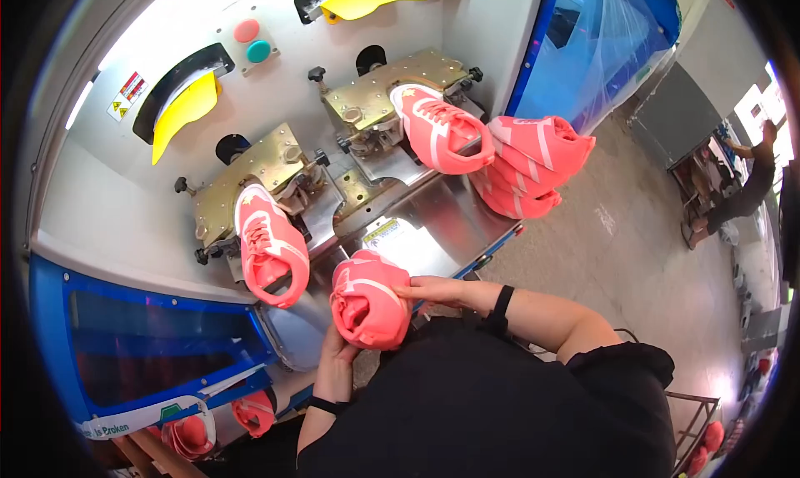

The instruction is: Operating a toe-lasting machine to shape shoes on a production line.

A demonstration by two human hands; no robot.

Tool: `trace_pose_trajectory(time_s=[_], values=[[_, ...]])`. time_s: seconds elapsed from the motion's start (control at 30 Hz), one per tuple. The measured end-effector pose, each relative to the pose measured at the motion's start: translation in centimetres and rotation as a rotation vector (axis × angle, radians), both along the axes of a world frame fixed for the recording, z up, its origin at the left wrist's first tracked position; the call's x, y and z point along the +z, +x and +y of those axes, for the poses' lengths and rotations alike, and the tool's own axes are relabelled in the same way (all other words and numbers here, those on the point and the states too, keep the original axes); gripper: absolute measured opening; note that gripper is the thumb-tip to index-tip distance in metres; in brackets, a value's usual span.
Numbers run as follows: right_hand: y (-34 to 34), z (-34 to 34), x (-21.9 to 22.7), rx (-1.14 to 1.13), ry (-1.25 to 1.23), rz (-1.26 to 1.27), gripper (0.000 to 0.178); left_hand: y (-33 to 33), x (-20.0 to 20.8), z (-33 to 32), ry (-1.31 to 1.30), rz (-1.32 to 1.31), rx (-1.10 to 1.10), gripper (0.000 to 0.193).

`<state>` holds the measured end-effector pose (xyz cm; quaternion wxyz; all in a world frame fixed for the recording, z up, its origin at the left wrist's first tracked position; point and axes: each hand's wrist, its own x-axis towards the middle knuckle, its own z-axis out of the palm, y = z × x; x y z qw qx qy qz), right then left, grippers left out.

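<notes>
In front of my body I hold a coral-pink shoe upper (379, 311) with white stripes, its opening toward me. My right hand (435, 290) grips its right side, the fingertips pressed on the fabric. My left hand (337, 349) holds it from the lower left, with most of its fingers hidden behind the upper. Two more pink uppers with laces sit in the machine: a left upper (272, 249) at the nearer brass-coloured clamp plate (250, 182), and a right upper (440, 128) at the farther plate (400, 80).
Several pink uppers are stacked in a pile (533, 165) right of the machine. Yellow guards (190, 111) and red and green buttons (258, 51) are on its back wall. Another person's arm (146, 455) shows at lower left, near more uppers. A person (733, 190) is far right.
</notes>
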<state>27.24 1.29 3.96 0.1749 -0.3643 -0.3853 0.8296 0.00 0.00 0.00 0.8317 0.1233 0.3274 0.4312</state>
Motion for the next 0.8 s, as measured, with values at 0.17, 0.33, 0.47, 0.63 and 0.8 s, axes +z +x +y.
trace_pose_trajectory(time_s=[0.17, 0.33, 0.47, 0.63, 0.8], values=[[4.1, -1.9, -6.4, 0.281, 0.258, -0.362, 0.048, -2.9, -0.7, -3.8, -0.132, -0.076, 0.183, 0.057], [6.2, -3.9, -9.1, 0.303, 0.123, -0.301, 0.04, -4.8, 1.1, -9.5, -0.034, 0.064, 0.389, 0.06], [2.0, -3.0, -9.0, 0.571, 0.26, -0.276, 0.042, -4.7, 2.5, -14.3, -0.014, 0.047, 0.517, 0.062], [-4.2, -4.1, -13.8, 0.894, 0.793, -0.227, 0.048, -3.3, 7.2, -16.7, 0.102, -0.009, 0.617, 0.066], [-7.3, -6.1, -16.9, 0.954, 0.906, -0.285, 0.043, -1.8, 11.1, -17.8, 0.129, -0.013, 0.796, 0.074]])
